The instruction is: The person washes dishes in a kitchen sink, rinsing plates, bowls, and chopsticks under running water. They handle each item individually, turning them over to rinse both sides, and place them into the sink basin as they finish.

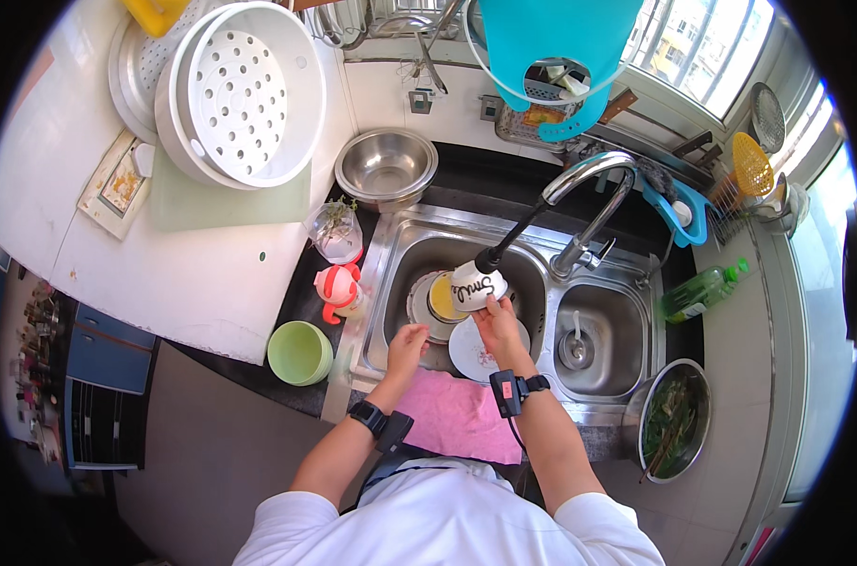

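My right hand [498,327] grips a white bowl [473,291] with black lettering, tilted under the black hose nozzle [488,260] of the chrome faucet [584,166]. Whether water runs is too small to tell. Left of it, my left hand [409,345] hovers over the sink's near part, fingers loosely bent and nothing visible in them. Below both hands, the larger basin of the steel sink [400,249] contains a yellow dish [443,297] on pale plates [419,301]. A white plate with a reddish pattern [471,347] lies nearer me, partly behind my right wrist.
A pink cloth [450,417] drapes over the front edge. Green bowls [300,352], a lidded pink cup [338,286] and steel bowls [386,166] stand left. The smaller basin [605,304], a green bottle [704,293] and a metal bowl of greens [673,417] are right.
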{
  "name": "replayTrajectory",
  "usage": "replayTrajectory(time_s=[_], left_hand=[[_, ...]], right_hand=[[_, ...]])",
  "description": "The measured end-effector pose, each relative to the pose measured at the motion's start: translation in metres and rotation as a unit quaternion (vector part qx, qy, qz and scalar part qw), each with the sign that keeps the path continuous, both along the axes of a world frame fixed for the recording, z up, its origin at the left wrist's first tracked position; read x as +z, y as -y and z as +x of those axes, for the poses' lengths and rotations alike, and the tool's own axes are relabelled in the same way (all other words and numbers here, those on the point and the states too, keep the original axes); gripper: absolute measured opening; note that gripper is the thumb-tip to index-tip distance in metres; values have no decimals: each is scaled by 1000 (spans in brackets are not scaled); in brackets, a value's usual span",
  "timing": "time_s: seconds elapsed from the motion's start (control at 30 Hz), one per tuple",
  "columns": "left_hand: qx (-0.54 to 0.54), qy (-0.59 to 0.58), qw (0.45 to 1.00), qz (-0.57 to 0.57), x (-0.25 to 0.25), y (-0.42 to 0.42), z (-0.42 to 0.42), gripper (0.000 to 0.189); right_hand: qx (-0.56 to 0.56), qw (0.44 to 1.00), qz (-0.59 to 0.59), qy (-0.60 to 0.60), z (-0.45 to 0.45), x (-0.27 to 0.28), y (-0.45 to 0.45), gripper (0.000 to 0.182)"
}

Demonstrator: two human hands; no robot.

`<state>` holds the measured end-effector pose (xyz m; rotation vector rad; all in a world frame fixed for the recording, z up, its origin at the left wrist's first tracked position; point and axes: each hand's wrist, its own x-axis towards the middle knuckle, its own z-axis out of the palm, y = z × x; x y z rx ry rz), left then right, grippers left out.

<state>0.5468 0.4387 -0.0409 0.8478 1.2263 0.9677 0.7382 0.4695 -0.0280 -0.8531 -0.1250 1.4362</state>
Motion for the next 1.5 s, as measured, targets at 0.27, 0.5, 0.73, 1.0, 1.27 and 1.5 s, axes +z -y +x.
replayTrajectory(time_s=[0.27,0.5,0.73,1.0,1.27,1.5], left_hand=[[24,-16,999,46,-2,5,-13,15],[-9,-46,995,84,-14,5,-5,14],[-21,-128,977,171,-36,9,7,12],[-67,-309,897,310,-2,25,28,16],[-85,-358,874,317,1,28,31,19],[-96,-371,870,311,-4,28,30,18]], right_hand=[[1,999,-33,-29,5,2,10,17],[40,999,-18,15,26,12,8,16],[-7,988,5,153,122,36,76,21],[-47,870,-145,468,247,-31,127,17],[139,568,-266,766,240,-72,113,17],[218,500,-270,793,231,-99,105,20]])
